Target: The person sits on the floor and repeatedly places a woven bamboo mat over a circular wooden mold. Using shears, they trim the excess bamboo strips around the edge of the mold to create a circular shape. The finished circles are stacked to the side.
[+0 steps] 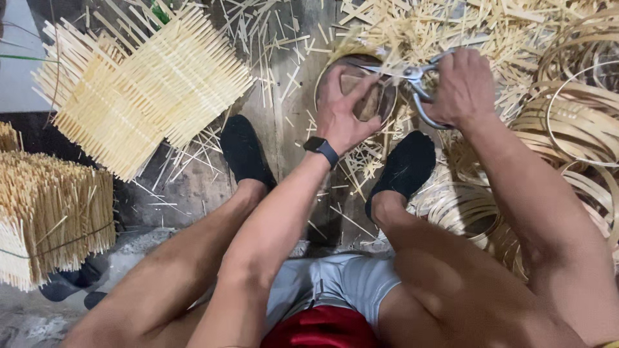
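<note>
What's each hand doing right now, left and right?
Left hand: fingers spread, gripping the round bamboo frame.
Right hand: closed on the metal shears.

You sat over a worn grey concrete floor littered with bamboo slivers. Bundled stick stacks stood left, coiled bamboo hoops lay right. Flat, even light.

The one screen is a smartwatch on the left wrist. Its face is small, square, dark and blank. No packages, labels or signs show.
</note>
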